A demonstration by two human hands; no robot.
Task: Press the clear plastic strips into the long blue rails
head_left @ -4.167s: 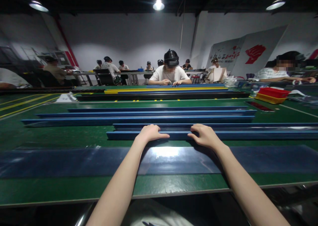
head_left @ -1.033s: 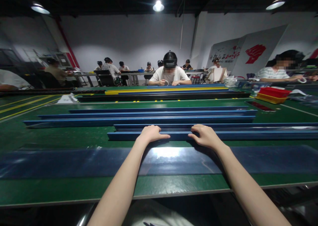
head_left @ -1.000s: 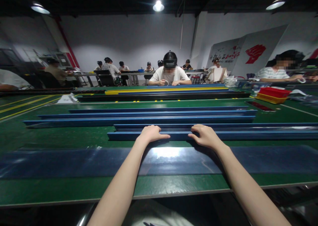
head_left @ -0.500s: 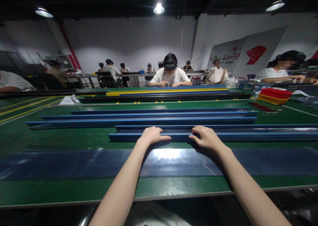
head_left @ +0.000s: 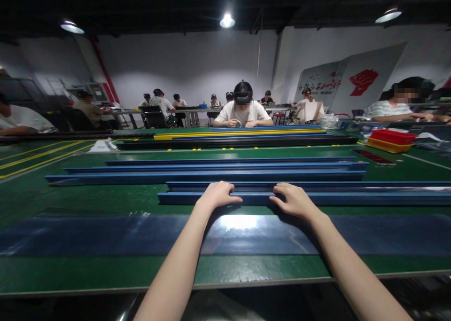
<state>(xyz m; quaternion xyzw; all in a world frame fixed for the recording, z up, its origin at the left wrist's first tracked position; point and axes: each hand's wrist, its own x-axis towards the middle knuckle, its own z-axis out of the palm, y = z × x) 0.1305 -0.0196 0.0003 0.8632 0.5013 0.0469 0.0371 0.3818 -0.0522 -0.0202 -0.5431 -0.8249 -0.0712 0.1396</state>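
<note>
A long blue channel-shaped profile (head_left: 252,198) lies across the green table in front of me, running out of view on the right. My left hand (head_left: 217,195) grips it, the thumb along its near face and the fingers over the top, their tips hidden. A short way to the right, my right hand (head_left: 293,199) holds the same profile, with its thumb pointing inward. Between my hands a short stretch of the profile shows. Nearer to me, a wide clear plastic strip (head_left: 105,235) lies flat under my forearms.
Several more blue profiles (head_left: 211,176) lie just beyond. Farther back are black profiles (head_left: 211,144) and yellow ones (head_left: 246,133). A red bin (head_left: 392,140) and a phone (head_left: 375,157) are on the right. A co-worker (head_left: 243,109) sits opposite; others sit around.
The view has tilted up slightly, so the scene sits a little lower. Both hands keep nearly the same place on the profile.
</note>
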